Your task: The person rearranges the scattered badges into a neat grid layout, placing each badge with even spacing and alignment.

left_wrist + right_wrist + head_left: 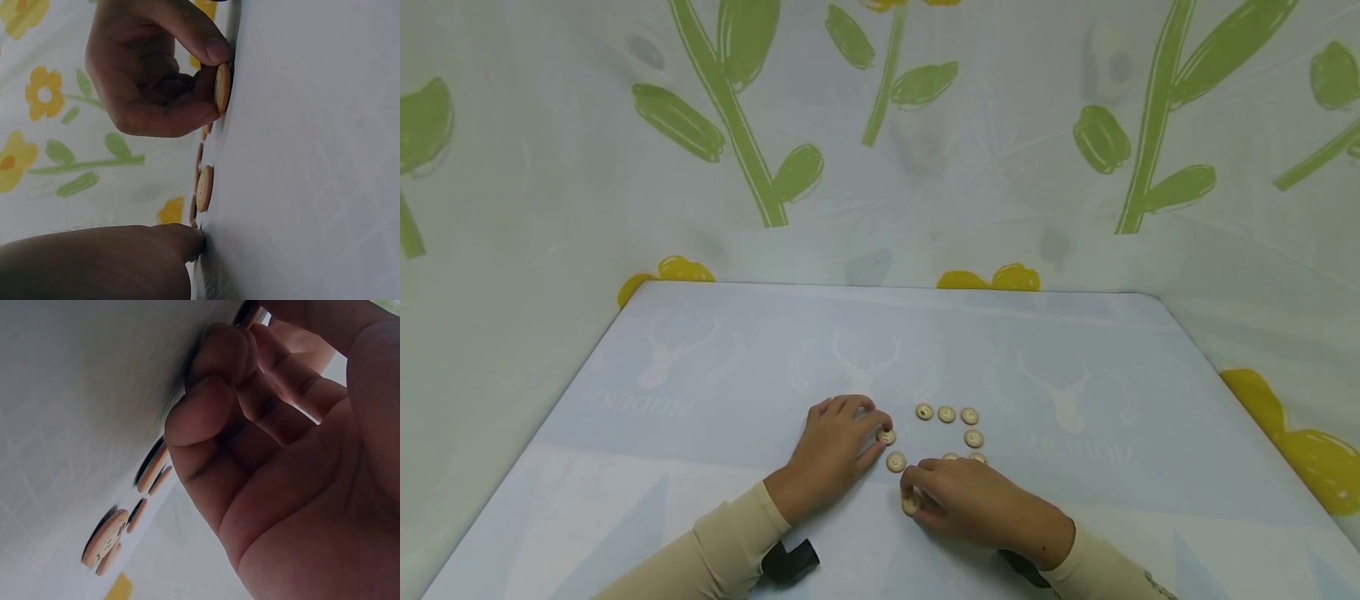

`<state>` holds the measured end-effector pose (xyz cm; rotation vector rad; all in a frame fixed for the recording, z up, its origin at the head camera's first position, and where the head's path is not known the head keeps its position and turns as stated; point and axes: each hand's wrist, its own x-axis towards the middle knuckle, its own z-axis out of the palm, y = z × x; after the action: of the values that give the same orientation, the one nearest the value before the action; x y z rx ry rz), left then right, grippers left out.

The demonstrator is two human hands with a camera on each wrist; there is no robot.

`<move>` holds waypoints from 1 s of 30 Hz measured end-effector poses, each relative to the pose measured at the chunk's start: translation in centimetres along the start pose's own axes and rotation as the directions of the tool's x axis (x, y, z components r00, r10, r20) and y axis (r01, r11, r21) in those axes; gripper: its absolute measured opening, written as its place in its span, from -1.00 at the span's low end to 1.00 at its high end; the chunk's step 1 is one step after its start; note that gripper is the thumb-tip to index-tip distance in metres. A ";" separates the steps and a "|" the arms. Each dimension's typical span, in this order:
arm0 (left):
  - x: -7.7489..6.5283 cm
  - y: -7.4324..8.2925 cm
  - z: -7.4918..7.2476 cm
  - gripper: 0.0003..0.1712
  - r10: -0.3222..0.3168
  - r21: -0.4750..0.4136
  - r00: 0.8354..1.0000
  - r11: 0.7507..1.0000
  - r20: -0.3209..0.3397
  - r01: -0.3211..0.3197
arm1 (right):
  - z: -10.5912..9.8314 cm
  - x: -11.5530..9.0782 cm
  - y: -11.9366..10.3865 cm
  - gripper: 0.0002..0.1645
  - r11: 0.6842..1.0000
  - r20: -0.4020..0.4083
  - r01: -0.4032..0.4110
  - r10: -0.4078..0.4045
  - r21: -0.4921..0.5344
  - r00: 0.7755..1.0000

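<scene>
My left hand (pixel 835 446) rests at the left of a group of round wooden buttons, with thumb and index finger at a button (pixel 887 437) lying on the table. Nearer the front edge, my right hand (pixel 973 500) pinches another wooden button (pixel 911 504) between thumb and fingers. The left wrist view shows this button (pixel 222 89) tilted on its edge, close to the tabletop. Between the hands lies a loose button (pixel 896 462), flat on the table. In the right wrist view, the curled fingers (pixel 203 412) hide most of the pinched button.
Several more buttons form an angular line, with a top row (pixel 947 414) and a right side (pixel 973 438); the right hand partly covers the lower ones (pixel 977 458). The pale patterned table (pixel 700 467) meets a leaf-and-flower-printed curtain (pixel 1000 208) at its back edge.
</scene>
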<state>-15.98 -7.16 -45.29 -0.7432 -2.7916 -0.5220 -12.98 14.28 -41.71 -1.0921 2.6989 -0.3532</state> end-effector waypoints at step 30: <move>0.0 0.1 0.1 -0.82 -0.006 0.001 1.000 1.000 0.006 0.006 | -0.3 -0.2 -0.1 -0.82 0.998 0.078 -0.055 0.053 0.024 0.996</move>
<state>-15.93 -7.06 -45.36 -0.7380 -2.7996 -0.5200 -12.91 14.39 -41.41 -1.0023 2.6431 -0.3292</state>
